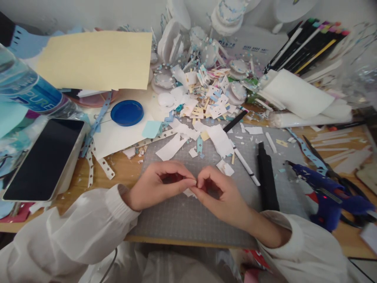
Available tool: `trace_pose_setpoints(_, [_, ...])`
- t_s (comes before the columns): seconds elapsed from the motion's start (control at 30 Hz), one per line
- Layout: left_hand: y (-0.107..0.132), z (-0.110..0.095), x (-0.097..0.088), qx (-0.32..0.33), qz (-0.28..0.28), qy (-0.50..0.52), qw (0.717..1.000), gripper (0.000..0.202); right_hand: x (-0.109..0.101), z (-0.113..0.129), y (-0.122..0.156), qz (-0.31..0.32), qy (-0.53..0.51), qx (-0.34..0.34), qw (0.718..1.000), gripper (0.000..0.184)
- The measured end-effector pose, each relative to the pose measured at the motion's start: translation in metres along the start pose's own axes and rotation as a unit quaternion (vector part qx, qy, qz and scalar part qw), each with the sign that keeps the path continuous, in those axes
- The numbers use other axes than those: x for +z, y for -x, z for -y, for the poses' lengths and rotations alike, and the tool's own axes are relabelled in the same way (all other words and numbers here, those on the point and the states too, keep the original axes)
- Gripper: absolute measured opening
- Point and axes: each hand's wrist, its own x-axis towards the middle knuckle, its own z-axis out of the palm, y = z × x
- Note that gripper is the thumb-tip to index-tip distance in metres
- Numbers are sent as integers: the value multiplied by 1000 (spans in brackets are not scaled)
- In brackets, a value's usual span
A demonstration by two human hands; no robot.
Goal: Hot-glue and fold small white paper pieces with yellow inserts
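Note:
My left hand (161,184) and my right hand (222,194) meet fingertip to fingertip above the grey cutting mat (182,224). Both are closed in a pinch, thumb against fingers. Whatever is between the fingertips is too small or hidden to make out. A bit of white paper (189,193) shows just below them; I cannot tell whether it is held or lies on the mat. Beyond the hands lie white paper strips (171,147) and a folded paper scrap (225,168). A white pen (246,164) lies to the right, beside a black tool-like object (267,177).
At right are a blue glue gun (326,192) with a red light and black scissors (347,181). A phone (44,157), water bottle (32,84) and blue lid (127,113) stand left. Paper cutouts (209,98) are heaped behind, near many pens (309,47).

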Motion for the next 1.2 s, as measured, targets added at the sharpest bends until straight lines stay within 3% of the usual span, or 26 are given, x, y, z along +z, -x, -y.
trace_pose_setpoints(0.17, [1,-1,-1,2,-32,1,999,11,0,1,-2,-35,-27,-10,999,12])
trace_pose_setpoints(0.33, [0,-3,0,9,-80,13,997,8,-2,3,-2,-31,-26,-11,999,7])
trace_pose_setpoints(0.53, [-1,-3,1,-22,-104,29,994,5,-3,2,-4,-56,6,-30,998,7])
trace_pose_setpoints(0.77, [-1,0,0,-67,-59,57,994,5,-2,3,-5,-57,38,-36,997,9])
trace_pose_setpoints(1.07, [-2,-2,1,-51,-119,62,990,1,-3,5,-7,-99,-23,-2,995,4])
trace_pose_setpoints(1.2, [-2,-1,2,-67,-66,58,994,6,-6,7,-8,-119,-42,-17,992,6])
